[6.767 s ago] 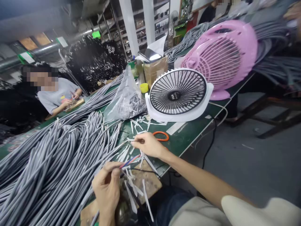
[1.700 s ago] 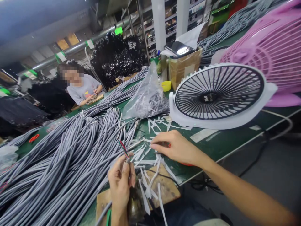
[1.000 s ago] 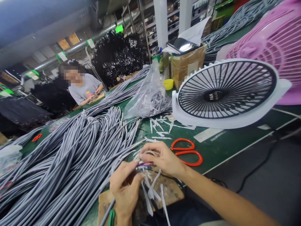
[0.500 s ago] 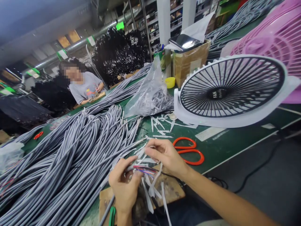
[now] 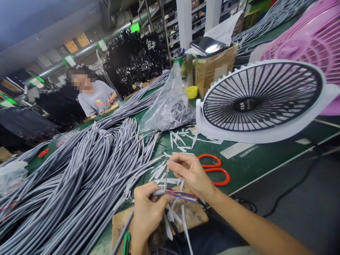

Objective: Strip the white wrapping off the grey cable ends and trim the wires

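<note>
My left hand [image 5: 148, 214] is closed round a grey cable [image 5: 159, 192] near its stripped end. Red, blue and dark inner wires [image 5: 183, 195] fan out from that end to the right. Just above them, my right hand [image 5: 190, 171] pinches a thin pale strand [image 5: 166, 179] that runs down to where the wires leave the sheath. Its exact material is too fine to make out. White strips [image 5: 170, 214] hang over the wooden board [image 5: 195, 217] below both hands. Orange-handled scissors [image 5: 217, 177] lie just beyond my right hand, their blades hidden.
A large heap of grey cables [image 5: 79, 177] covers the table's left side. Behind the hands stand a plastic bag [image 5: 172, 109] of white scraps, a white fan [image 5: 249, 136] and a cardboard box [image 5: 215, 71]. A green handle [image 5: 126, 244] lies on the board. Across the table sits a co-worker [image 5: 97, 95].
My left hand has shifted right and slightly down with the cable, so more of the coloured wires shows. My right hand has moved slightly right, still pinching, the thin strand now stretched below its fingertips.
</note>
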A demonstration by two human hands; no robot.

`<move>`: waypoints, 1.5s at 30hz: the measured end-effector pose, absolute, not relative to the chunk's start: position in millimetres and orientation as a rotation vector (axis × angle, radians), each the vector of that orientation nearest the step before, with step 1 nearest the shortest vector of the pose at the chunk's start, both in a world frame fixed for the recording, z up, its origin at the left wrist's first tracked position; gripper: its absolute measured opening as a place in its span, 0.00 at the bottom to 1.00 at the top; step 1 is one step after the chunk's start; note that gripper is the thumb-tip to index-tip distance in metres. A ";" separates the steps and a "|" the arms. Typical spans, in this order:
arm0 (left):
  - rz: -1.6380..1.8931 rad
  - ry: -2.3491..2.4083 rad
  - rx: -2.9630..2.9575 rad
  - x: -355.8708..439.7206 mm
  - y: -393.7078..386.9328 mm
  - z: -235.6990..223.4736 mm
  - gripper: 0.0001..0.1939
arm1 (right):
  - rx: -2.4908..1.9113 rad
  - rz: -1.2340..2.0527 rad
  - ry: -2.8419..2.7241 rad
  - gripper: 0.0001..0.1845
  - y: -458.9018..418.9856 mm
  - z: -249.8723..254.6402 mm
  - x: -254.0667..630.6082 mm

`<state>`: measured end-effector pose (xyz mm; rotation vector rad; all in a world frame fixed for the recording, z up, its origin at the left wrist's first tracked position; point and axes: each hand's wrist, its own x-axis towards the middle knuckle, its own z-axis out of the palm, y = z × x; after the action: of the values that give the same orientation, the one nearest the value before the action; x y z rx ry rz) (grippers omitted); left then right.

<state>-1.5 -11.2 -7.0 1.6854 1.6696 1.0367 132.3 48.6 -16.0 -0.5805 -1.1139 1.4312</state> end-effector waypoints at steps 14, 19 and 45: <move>1.115 1.437 1.805 -14.6 -16.9 -9.9 0.19 | -0.687 1.319 -1.105 0.20 49.8 -19.7 134.1; 1.408 1.478 1.602 -16.9 -17.3 -14.6 0.23 | -0.756 1.195 -1.014 0.22 51.7 -19.8 135.7; 1.481 1.828 1.636 14.8 -95.8 13.9 0.09 | -0.648 1.324 -1.551 0.20 28.8 -20.4 159.4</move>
<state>14.8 -95.8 13.9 1.6365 1.8283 1.4808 159.4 28.8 -20.4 -0.6479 -1.5509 1.3238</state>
